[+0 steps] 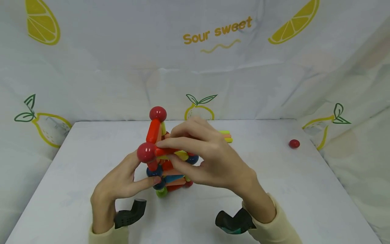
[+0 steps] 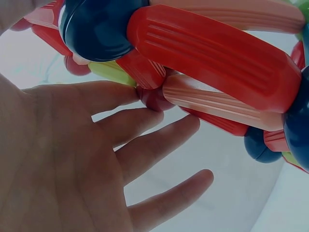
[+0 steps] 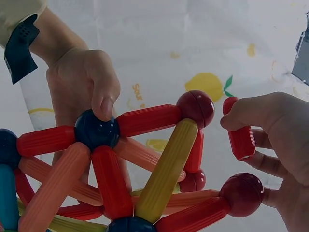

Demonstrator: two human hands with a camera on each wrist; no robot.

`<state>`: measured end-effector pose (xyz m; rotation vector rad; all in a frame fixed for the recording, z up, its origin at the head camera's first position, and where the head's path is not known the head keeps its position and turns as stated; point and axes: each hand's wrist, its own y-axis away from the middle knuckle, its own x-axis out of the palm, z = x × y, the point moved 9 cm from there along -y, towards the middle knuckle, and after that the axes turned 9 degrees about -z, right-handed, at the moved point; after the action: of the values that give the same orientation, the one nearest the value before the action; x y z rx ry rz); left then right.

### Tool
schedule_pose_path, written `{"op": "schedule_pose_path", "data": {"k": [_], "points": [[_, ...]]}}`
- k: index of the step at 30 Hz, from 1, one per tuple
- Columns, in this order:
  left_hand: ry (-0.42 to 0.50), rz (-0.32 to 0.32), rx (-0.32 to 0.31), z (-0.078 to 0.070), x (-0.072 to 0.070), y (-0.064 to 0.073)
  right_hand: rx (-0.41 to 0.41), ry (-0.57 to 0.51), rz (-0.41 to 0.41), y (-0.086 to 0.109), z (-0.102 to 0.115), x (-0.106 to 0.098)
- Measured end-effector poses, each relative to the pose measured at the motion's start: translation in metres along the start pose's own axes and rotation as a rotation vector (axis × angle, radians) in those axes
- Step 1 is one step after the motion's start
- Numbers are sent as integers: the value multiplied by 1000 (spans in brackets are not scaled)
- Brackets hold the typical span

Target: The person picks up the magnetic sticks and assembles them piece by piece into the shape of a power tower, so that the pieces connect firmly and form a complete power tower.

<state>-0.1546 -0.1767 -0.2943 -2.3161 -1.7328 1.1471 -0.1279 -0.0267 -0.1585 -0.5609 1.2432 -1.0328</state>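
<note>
A structure of coloured rods and balls [image 3: 112, 183], seemingly a magnetic building toy, hangs between my hands. My left hand [image 1: 118, 181] holds it from the left, the thumb on a blue ball [image 3: 96, 129] and the other fingers behind. Those fingers [image 2: 149, 145] are spread fairly straight in the left wrist view, some touching a dark red ball [image 2: 154, 98]. Between thumb and fingertips, my right hand [image 1: 213, 159] pinches a short red rod [image 3: 240, 130]. A small gap separates this rod from the nearby red balls [image 3: 195, 107] in the right wrist view.
A loose red ball [image 1: 294, 144] lies at the right of the white table [image 1: 76, 152]. Behind my right hand, yellow-green and orange rods [image 1: 226, 136] lie near the back edge. Lemon-printed cloth [image 1: 122, 67] hangs behind the table.
</note>
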Motion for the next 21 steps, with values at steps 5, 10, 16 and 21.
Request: {"op": "schedule_pose_path", "data": {"k": [5, 10, 16, 21], "points": [[6, 9, -22, 1, 1, 0, -9, 81, 43, 4, -3, 6], [4, 9, -33, 1, 1, 0, 5, 134, 72, 8, -7, 6], [-13, 10, -38, 3, 1, 0, 19, 161, 93, 9, -10, 6], [-7, 13, -55, 4, 2, 1, 1, 245, 102, 8, -9, 8]]}}
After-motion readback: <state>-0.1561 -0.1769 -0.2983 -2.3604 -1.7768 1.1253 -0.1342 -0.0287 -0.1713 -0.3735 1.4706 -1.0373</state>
